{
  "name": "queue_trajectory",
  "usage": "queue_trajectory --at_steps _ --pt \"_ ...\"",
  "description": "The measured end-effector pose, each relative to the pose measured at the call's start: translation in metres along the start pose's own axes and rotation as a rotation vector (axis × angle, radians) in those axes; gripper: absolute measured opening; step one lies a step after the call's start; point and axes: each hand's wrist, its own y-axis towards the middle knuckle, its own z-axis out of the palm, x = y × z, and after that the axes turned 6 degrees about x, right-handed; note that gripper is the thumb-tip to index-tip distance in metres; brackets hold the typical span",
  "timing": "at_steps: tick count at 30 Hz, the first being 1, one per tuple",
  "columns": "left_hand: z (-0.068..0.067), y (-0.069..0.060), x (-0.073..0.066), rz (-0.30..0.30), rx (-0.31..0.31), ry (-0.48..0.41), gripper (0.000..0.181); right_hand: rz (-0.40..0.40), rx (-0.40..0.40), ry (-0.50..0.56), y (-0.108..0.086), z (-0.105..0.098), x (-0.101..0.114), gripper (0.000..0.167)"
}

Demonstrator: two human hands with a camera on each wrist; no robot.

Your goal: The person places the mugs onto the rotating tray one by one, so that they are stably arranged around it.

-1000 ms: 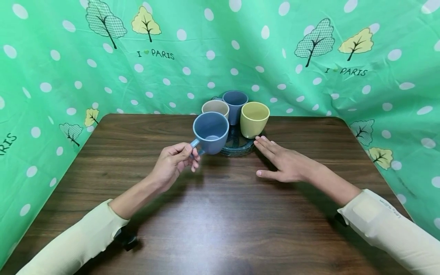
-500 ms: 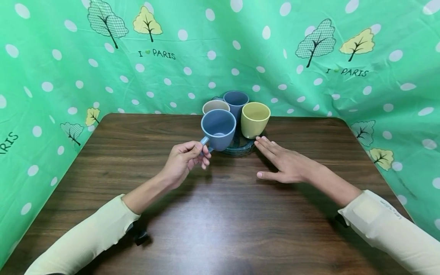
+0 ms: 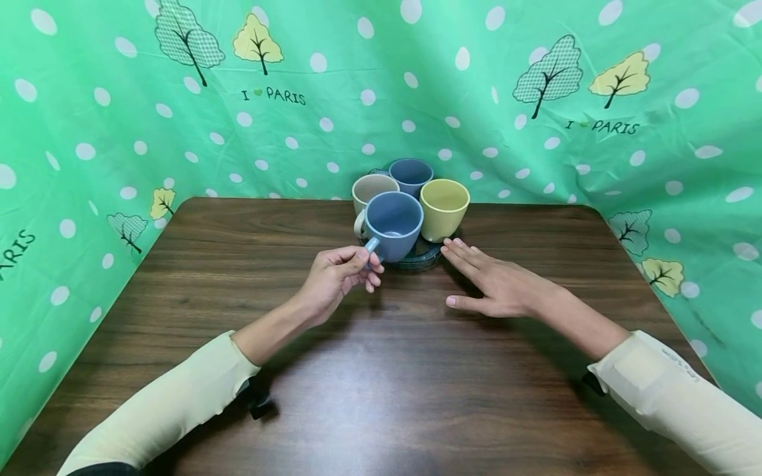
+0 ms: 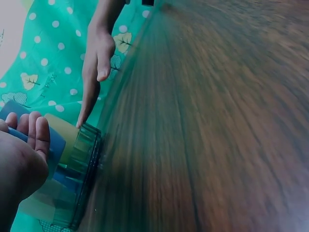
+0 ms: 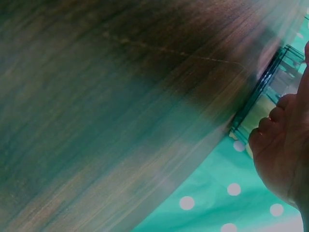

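Note:
With thumb and fingers my left hand (image 3: 336, 281) pinches the handle of a blue mug (image 3: 394, 228). That mug is upright over the front left of a dark clear round tray (image 3: 419, 260); whether its base touches the tray is hidden. Behind it on the tray stand a white mug (image 3: 366, 188), a second blue mug (image 3: 412, 173) and a yellow cup (image 3: 444, 211). My right hand (image 3: 491, 284) is flat with straight fingers, its fingertips at the tray's right edge below the yellow cup. The left wrist view shows the tray's clear side wall (image 4: 89, 140).
The tray sits near the far edge of a dark wooden table (image 3: 381, 383). A green dotted curtain (image 3: 333, 119) with printed trees hangs right behind and along both sides. A small black object (image 3: 262, 404) shows under the left forearm.
My left hand has carried the blue mug to the right, from beside the tray to over its front, and the white mug's handle now shows. The right hand has kept its place.

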Motion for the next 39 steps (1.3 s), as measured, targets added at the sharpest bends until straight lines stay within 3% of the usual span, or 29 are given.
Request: queue_trajectory --at_steps 14,39 --pt "0.017 0.018 0.011 -0.005 -0.034 -0.031 0.026 0.0 -0.023 0.0 -0.001 0.002 0.0 0.097" --pt "0.021 0.03 0.025 -0.026 -0.039 -0.001 0.036 0.012 -0.018 0.005 0.0 0.0 0.001 0.097"
